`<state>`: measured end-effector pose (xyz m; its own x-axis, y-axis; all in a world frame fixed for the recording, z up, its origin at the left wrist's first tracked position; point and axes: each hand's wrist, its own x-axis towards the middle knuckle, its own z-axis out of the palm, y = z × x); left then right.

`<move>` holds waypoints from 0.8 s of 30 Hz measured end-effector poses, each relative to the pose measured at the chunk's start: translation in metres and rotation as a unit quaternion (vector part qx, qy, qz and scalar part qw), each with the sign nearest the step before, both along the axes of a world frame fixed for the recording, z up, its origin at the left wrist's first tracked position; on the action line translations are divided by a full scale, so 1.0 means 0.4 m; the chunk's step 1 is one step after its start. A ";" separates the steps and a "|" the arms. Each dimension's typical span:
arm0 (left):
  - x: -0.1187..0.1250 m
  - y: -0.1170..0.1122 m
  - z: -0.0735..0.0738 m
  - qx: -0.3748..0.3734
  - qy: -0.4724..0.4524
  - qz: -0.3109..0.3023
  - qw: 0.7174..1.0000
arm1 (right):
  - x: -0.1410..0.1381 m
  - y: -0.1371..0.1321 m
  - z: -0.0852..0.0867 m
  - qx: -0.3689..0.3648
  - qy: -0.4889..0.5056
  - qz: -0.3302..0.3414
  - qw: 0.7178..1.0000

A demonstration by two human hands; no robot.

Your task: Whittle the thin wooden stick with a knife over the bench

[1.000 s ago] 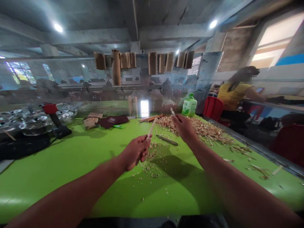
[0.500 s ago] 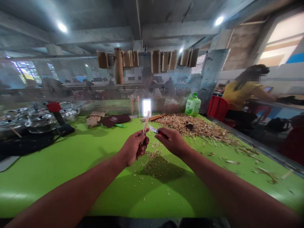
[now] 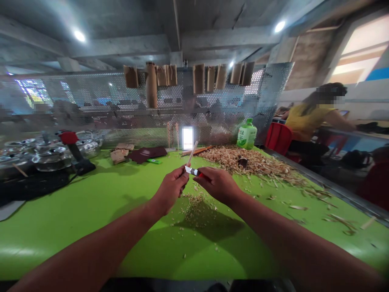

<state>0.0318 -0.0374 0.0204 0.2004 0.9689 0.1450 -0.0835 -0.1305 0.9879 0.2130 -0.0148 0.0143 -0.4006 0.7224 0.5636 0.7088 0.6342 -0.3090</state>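
A thin pale wooden stick [image 3: 192,153] points up and slightly right from my left hand [image 3: 172,187], whose fingers are closed round its lower part. My right hand [image 3: 220,184] grips a utility knife [image 3: 194,172] with a red and dark handle. Its bright blade lies across the stick just above my left fingertips. Small wood chips [image 3: 196,209] are scattered on the green tabletop [image 3: 121,227] beneath both hands. The stick's lower end is hidden in my left hand.
Wood shavings [image 3: 249,162] are heaped at the back right, beside a green bottle [image 3: 246,134]. Metal kettles [image 3: 51,156] stand at the left on black cloth. A brown sheet [image 3: 147,154] lies at the back. A person [image 3: 313,115] sits to the right near a red chair [image 3: 278,138].
The knife blade has moved left and down onto the stick, close to my left fingers. The stick now leans more to the right. My hands are closer together.
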 end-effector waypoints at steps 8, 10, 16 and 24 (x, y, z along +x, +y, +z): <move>0.011 -0.002 -0.001 0.007 0.008 0.030 0.999 | -0.003 -0.001 0.009 0.031 -0.037 -0.033 0.998; 0.011 -0.004 0.000 0.008 0.018 0.029 0.999 | 0.001 0.000 0.016 0.038 -0.040 -0.041 0.998; 0.014 -0.007 0.004 0.007 0.021 0.012 1.000 | 0.032 0.024 0.032 0.062 -0.036 -0.082 0.994; 0.016 0.001 -0.004 -0.011 0.035 0.013 0.999 | 0.070 0.093 0.037 0.043 0.054 -0.130 0.989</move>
